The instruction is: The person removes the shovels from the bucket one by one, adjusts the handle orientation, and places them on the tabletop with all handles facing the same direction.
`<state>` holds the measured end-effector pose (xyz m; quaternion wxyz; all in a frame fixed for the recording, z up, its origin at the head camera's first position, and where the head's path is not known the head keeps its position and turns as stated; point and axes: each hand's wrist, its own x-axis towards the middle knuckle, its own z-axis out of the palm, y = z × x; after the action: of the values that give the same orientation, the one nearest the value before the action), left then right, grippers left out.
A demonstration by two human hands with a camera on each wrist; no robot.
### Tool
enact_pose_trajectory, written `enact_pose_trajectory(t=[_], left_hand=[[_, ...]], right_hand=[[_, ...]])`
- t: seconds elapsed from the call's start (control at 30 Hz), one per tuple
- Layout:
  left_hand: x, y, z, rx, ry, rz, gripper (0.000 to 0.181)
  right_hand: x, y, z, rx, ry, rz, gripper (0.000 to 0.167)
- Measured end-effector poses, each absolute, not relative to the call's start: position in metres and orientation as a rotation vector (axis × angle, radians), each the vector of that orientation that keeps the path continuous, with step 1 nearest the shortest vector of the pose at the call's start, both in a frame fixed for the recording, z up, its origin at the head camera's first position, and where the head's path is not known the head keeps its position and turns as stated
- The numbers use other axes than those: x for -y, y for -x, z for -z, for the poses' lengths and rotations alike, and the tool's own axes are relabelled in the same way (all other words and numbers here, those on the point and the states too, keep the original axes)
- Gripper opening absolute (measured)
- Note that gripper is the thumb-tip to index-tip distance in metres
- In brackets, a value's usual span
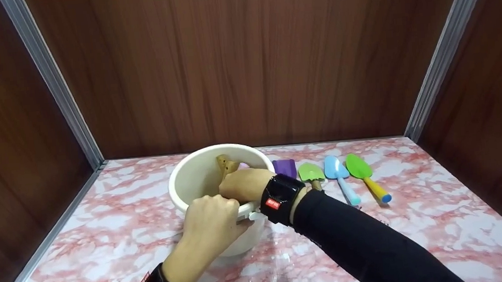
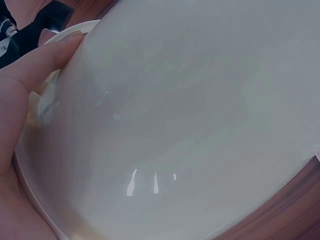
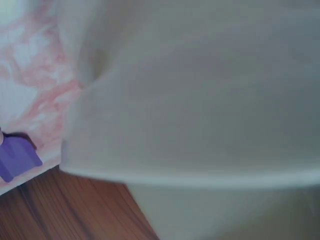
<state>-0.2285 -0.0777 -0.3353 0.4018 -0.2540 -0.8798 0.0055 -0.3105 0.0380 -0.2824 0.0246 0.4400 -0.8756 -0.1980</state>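
Note:
A white bucket (image 1: 195,176) stands on the marbled tabletop, and its smooth outer wall (image 2: 190,100) fills most of the left wrist view. My left hand (image 1: 210,227) grips the near rim, fingers over the edge and thumb on the outside. My right hand (image 1: 246,184) reaches over the rim into the bucket; its fingers are hidden inside, so whatever they hold or touch does not show. Beyond it, brown wooden handle ends (image 1: 226,164) with holes lean in the bucket beside a bit of something pink (image 1: 244,165). The right wrist view shows only blurred bucket wall, no fingers.
Right of the bucket lie a purple tool head (image 1: 285,168), a light green shovel (image 1: 310,171) partly behind the right wrist, a blue trowel (image 1: 336,168) and a green trowel (image 1: 359,166) with a yellow handle. Brown wood-grain panels (image 1: 245,69) enclose the table's back and sides.

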Motion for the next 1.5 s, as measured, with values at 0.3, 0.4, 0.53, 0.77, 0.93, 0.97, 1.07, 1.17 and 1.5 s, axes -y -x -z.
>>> enact_pose_trajectory(t=[0.3, 0.4, 0.53, 0.77, 0.93, 0.97, 1.07, 1.17, 1.5], left_hand=[[0.078, 0.228, 0.333, 2.214, 0.638, -0.033, 0.050], [0.077, 0.228, 0.333, 2.232, 0.646, -0.031, 0.053], [0.078, 0.228, 0.333, 2.263, 0.650, -0.007, 0.055], [0.080, 0.226, 0.335, 2.260, 0.645, 0.005, 0.054], [0.080, 0.227, 0.335, 2.231, 0.652, 0.001, 0.055], [0.080, 0.227, 0.335, 2.225, 0.653, 0.000, 0.055], [0.079, 0.228, 0.335, 2.219, 0.648, -0.004, 0.054], [0.080, 0.227, 0.334, 2.226, 0.635, -0.016, 0.054], [0.082, 0.225, 0.334, 2.224, 0.623, -0.037, 0.054]], right_hand=[[-0.042, 0.316, 0.267, 2.738, -1.315, 0.512, 0.019], [-0.053, 0.320, 0.255, 2.777, -1.298, 0.443, 0.017], [-0.069, 0.323, 0.239, 2.816, -1.282, 0.404, 0.020], [-0.095, 0.323, 0.216, 2.885, -1.223, 0.112, 0.018], [-0.118, 0.323, 0.211, 2.660, -1.192, 0.063, 0.018], [-0.124, 0.322, 0.211, 2.625, -1.170, 0.046, 0.018], [-0.140, 0.322, 0.212, 2.564, -1.082, -0.012, 0.020], [-0.156, 0.324, 0.215, 2.557, -0.999, -0.082, 0.021], [-0.224, 0.329, 0.227, 2.536, -0.634, -0.671, 0.022]])
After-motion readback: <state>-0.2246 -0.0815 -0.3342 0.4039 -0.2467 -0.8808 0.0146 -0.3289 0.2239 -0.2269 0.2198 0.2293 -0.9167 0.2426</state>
